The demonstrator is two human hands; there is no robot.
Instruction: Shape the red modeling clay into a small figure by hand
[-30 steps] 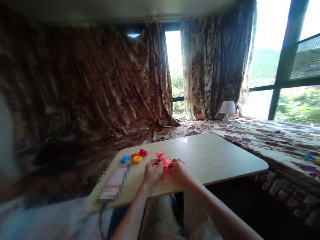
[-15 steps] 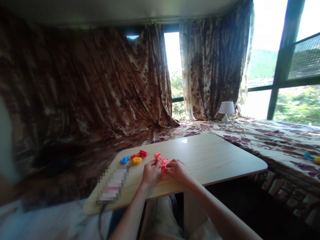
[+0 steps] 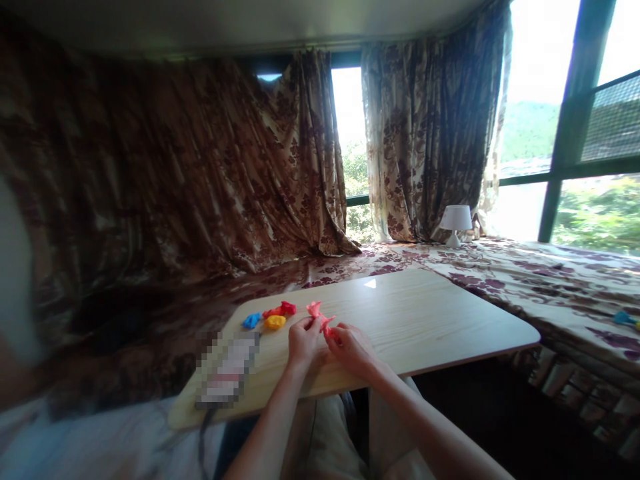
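Observation:
Between my hands is a crumpled coral-pink piece [image 3: 314, 309], thin and ruffled like crepe paper; its exact material is unclear. My left hand [image 3: 303, 341] pinches its near left part between thumb and fingers. Closed on its lower right end, my right hand [image 3: 354, 347] has its fingertips close to those of the left. Part of the piece is hidden by the fingers. Left of my hands, a blue crumpled piece [image 3: 251, 321], a yellow one [image 3: 275, 323] and red ones [image 3: 287, 309] lie grouped on the wood-grain table [image 3: 410, 313].
A blurred-out flat dark-edged object [image 3: 229, 372] lies at the table's left, a cable running off its near end. Beyond the table, a floral-covered surface [image 3: 510, 280] carries a white lamp [image 3: 456, 219] and, far right, another blue piece [image 3: 623, 317]. Patterned curtains hang behind.
The pink piece has shifted slightly left and less of it shows between my fingers. My right hand has turned a little and closed in toward the left one.

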